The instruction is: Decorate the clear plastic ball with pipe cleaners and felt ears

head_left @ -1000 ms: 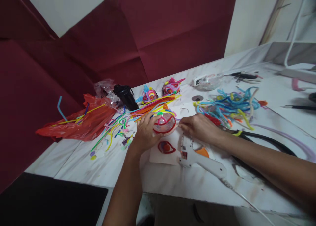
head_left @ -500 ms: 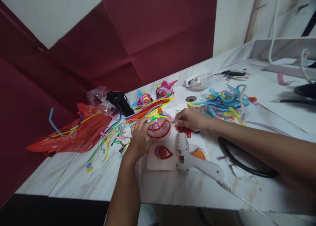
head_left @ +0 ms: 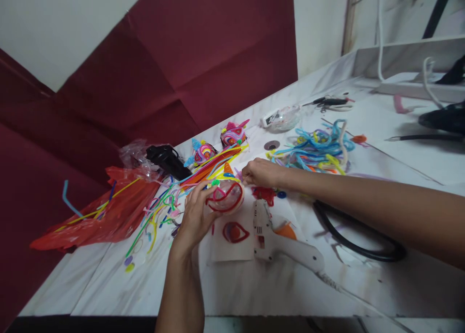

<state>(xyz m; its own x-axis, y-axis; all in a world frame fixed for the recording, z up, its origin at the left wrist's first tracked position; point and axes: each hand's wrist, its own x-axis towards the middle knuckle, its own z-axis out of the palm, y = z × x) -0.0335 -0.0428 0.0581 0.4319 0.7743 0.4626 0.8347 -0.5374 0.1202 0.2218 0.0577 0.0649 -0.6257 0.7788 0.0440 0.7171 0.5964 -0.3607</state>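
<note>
My left hand [head_left: 195, 212] grips a clear plastic ball [head_left: 230, 197] by its left side. Red pipe cleaner outlines curve over the ball, with a bit of green and pink at its top. Close to the ball's upper right edge, my right hand [head_left: 259, 172] is closed, its fingertips pinched; what they hold, if anything, is too small to make out. Below the ball lies a white sheet [head_left: 221, 253] bearing a red eye-shaped piece [head_left: 235, 232]. A white glue gun [head_left: 267, 236] rests just right of it, beside a red piece [head_left: 264, 194] and an orange piece [head_left: 286, 230].
Two finished-looking colourful decorated balls [head_left: 233, 133] stand at the back. Pipe cleaners [head_left: 316, 149] heap at the right. Left are a red plastic bag [head_left: 94, 216] and a black object [head_left: 169, 161]. A black curved tube [head_left: 348, 243] lies under my right forearm; pliers [head_left: 332, 102] lie behind.
My view has shifted slightly, moving the scene left. The right hand has come nearer the ball's upper right edge; the left hand keeps its hold, with the ball slightly turned.
</note>
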